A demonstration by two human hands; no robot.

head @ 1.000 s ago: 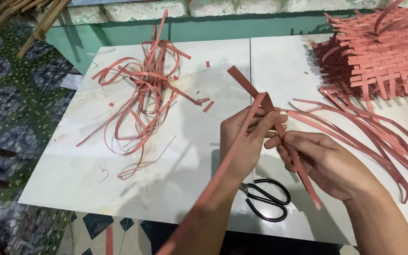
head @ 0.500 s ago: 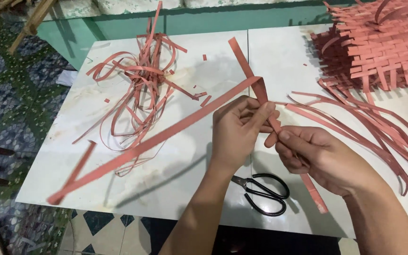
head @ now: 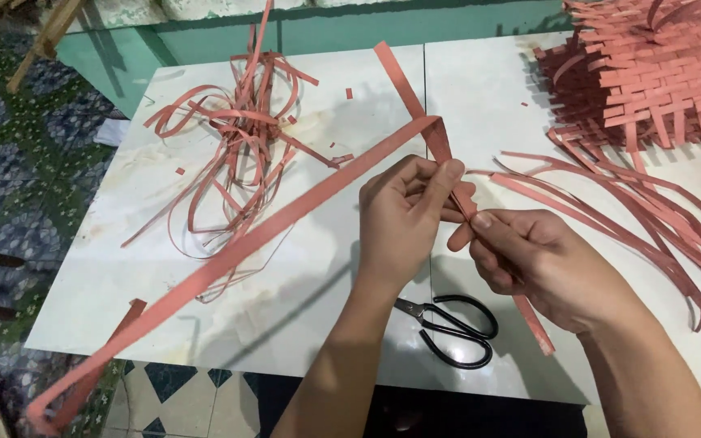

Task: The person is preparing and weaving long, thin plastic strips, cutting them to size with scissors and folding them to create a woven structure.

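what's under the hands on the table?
Black-handled scissors lie on the white table below the left hand and right hand; the blade tips are hidden by the left forearm.

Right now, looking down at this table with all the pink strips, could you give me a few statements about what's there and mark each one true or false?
1. Both hands, left hand and right hand, pinch one long pink strip. True.
2. The scissors are in the right hand. False: they lie on the white table below the hands.
3. A woven pink piece sits at the far right of the table. True.
4. The tangle of loose strips lies on the floor. False: it is on the table, left of the hands.
5. The scissors have red handles. False: they are black.
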